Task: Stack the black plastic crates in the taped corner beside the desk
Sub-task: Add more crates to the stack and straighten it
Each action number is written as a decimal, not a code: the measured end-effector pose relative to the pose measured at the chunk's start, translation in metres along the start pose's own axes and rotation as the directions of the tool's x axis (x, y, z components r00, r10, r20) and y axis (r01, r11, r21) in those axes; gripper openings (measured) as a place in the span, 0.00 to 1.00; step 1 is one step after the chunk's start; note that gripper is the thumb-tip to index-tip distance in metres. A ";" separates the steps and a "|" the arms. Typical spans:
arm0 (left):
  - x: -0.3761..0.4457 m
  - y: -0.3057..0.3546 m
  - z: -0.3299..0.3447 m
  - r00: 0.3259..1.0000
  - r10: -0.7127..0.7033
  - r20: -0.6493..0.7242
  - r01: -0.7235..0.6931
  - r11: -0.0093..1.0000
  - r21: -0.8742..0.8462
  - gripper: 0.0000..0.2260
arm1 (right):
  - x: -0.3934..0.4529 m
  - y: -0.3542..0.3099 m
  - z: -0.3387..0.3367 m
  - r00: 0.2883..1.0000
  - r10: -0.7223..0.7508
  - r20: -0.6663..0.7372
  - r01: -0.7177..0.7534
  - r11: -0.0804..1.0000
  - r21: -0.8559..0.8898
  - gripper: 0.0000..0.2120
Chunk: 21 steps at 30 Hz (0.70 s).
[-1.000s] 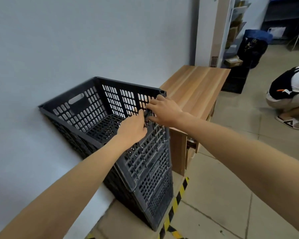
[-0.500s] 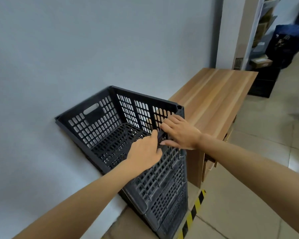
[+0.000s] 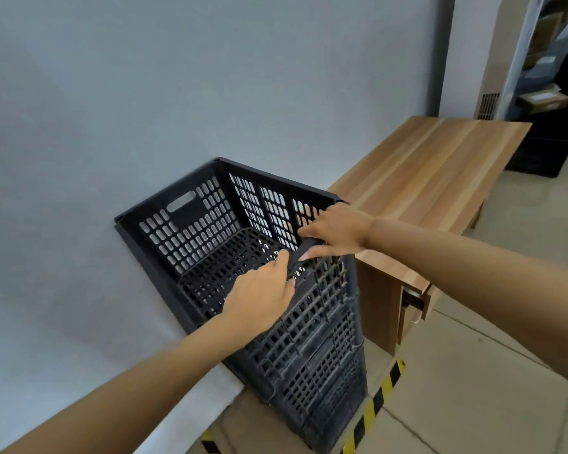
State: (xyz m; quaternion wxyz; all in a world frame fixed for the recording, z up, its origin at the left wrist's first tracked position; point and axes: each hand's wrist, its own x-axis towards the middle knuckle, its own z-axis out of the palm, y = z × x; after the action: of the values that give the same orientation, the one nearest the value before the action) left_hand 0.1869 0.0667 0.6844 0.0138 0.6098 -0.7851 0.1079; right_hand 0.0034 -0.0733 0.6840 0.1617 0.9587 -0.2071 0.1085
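Note:
A stack of black perforated plastic crates (image 3: 312, 352) stands against the grey wall, between it and the wooden desk (image 3: 430, 178). The top crate (image 3: 191, 224) is open and empty. My left hand (image 3: 259, 299) grips the near rim of the top crate, fingers curled over the edge. My right hand (image 3: 335, 231) holds the same rim near the corner by the desk, thumb under the black rim strip. Yellow and black floor tape (image 3: 374, 401) marks the corner at the foot of the stack.
The grey wall (image 3: 145, 93) runs along the left. A drawer edge (image 3: 413, 299) juts from the desk's near end. Beyond the desk stand a white unit with a vent (image 3: 487, 106), shelving and cardboard boxes (image 3: 543, 101). Tiled floor (image 3: 473, 388) lies to the right.
The view has swung left and come closer, so the crouching person has left the frame. Both hands have stayed on the top crate's near rim, now a little further apart.

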 end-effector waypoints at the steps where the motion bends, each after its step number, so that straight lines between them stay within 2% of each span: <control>1: -0.001 0.001 0.000 1.000 -0.007 -0.014 0.008 0.999 0.033 0.16 | 0.000 0.001 0.002 1.000 0.006 -0.013 -0.006 1.000 -0.001 0.38; 4: -0.005 0.005 0.002 0.998 -0.030 -0.055 0.037 0.990 0.132 0.18 | 0.001 0.000 0.006 1.000 0.006 -0.030 -0.005 1.000 0.022 0.34; 8: -0.008 0.017 0.002 0.985 -0.134 -0.106 0.147 0.981 0.123 0.19 | -0.003 -0.006 0.003 0.997 0.076 0.034 -0.078 0.993 0.088 0.32; 11: -0.010 0.026 0.001 0.969 -0.190 -0.158 0.211 0.969 0.129 0.21 | -0.007 -0.013 0.001 0.994 0.110 0.027 -0.113 0.985 0.129 0.28; 15: -0.015 0.037 0.003 0.948 -0.216 -0.234 0.255 0.955 0.151 0.23 | -0.016 -0.017 -0.003 0.994 0.109 0.012 -0.110 0.978 0.180 0.22; 21: -0.015 0.050 0.004 0.915 -0.280 -0.291 0.336 0.927 0.166 0.18 | -0.023 -0.013 -0.005 0.999 0.044 0.008 -0.045 0.987 0.154 0.19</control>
State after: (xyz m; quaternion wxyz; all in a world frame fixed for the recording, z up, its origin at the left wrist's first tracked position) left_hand 0.1438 0.0919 0.6702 0.0690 0.7047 -0.6536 0.2673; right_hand -0.0122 -0.0523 0.6787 0.0842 0.9637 -0.2199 0.1257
